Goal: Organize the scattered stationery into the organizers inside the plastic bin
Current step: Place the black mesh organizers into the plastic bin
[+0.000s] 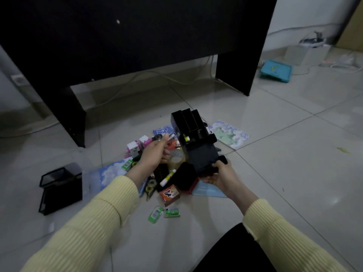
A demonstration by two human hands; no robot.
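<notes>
Above the near pile of stationery, my right hand curls round the base of the black organizer, tilting its slots toward me, I judge for easy loading; just left, my left hand pinches what looks like a white pen, poised to slot in.

Black desk on pale floor tiles, white cables beneath, teal tray off to the right
</notes>
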